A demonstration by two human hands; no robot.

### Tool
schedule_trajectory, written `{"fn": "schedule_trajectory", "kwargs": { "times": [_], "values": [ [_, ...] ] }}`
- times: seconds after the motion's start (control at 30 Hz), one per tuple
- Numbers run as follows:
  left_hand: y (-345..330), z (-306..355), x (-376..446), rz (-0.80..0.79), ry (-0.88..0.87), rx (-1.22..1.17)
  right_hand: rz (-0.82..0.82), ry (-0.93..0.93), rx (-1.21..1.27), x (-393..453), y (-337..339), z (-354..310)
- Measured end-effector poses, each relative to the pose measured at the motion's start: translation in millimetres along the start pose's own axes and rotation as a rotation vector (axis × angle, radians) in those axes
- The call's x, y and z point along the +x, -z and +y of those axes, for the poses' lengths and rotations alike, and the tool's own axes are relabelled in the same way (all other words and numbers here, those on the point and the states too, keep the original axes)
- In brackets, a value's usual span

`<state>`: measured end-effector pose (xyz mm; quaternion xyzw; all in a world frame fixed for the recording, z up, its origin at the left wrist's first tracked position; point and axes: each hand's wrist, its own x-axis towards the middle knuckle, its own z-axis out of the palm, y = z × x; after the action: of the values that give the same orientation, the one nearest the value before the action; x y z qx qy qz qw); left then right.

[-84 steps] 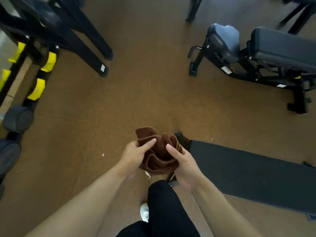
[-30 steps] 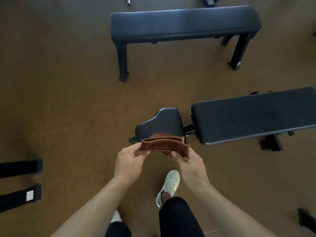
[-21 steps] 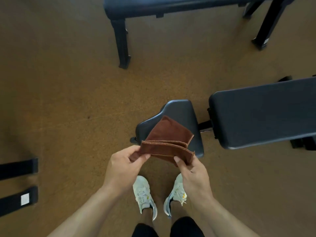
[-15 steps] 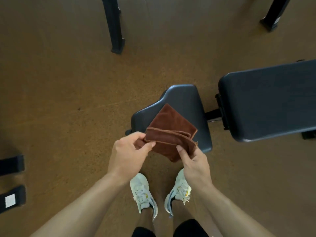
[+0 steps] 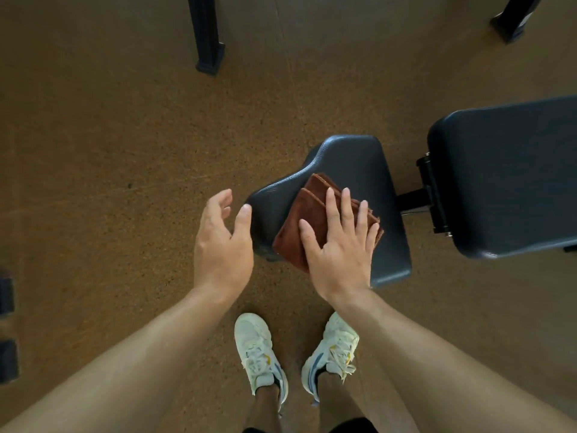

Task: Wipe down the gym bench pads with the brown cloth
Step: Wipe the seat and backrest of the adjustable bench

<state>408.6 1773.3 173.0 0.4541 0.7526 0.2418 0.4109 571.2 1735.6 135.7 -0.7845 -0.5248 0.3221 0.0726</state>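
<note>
The folded brown cloth [image 5: 307, 214] lies on the small dark seat pad [image 5: 352, 164] of the gym bench in front of me. My right hand [image 5: 340, 242] presses flat on the cloth with straight, spread fingers. My left hand [image 5: 221, 242] hovers just left of the seat pad, fingers relaxed and holding nothing. The long back pad [image 5: 505, 179] of the same bench stretches to the right, joined by a black metal bracket.
Brown speckled gym floor [image 5: 109, 151] all around. Black legs of another bench [image 5: 207, 35] stand at the top, one more leg [image 5: 515, 17] at top right. Dark equipment parts [image 5: 7, 360] sit at the left edge. My white shoes [image 5: 259, 351] stand just below the seat pad.
Both hands were folding the cloth in the air above the seat pad. Now the cloth lies on the pad under my flat right hand, and my left hand has let go.
</note>
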Motion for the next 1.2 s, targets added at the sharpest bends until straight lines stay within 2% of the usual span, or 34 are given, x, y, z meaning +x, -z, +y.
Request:
{"fn": "schedule_trajectory", "kwargs": {
  "times": [0.2, 0.27, 0.37, 0.43, 0.53, 0.63, 0.73, 0.83, 0.93, 1.1, 1.2],
  "values": [
    [4, -25, 3, -0.082, 0.112, -0.024, 0.012, 0.031, -0.081, 18, -3, -29],
    [-1, -18, 9, -0.113, 0.15, -0.049, 0.022, 0.01, -0.061, 54, 4, -39],
    [-11, 7, 16, -0.148, 0.172, -0.089, 0.05, -0.118, 0.002, 110, 18, -46],
    [-22, 26, 25, -0.177, 0.233, -0.123, 0.095, -0.086, 0.033, 121, 21, -45],
    [-39, 46, 42, -0.226, 0.415, -0.194, 0.108, 0.115, 0.018, 73, 17, -27],
    [-51, 41, 57, -0.176, 0.561, -0.211, 0.032, 0.079, -0.001, 1, 1, -7],
    [-50, 48, 50, -0.187, 0.473, -0.134, -0.022, -0.038, -0.019, -10, -7, -4],
    [-54, 49, 44, -0.154, 0.349, 0.035, 0.031, -0.135, 0.022, 39, 3, -9],
    [-61, 37, 50, -0.084, 0.318, 0.091, 0.074, -0.272, 0.089, 101, 20, 2],
    [-69, 21, 54, 0.076, 0.253, 0.134, 0.083, -0.209, 0.05, 150, 39, 29],
    [-71, 25, 52, 0.12, 0.208, 0.176, 0.081, -0.197, 0.052, 117, 37, 37]
  ]
}}
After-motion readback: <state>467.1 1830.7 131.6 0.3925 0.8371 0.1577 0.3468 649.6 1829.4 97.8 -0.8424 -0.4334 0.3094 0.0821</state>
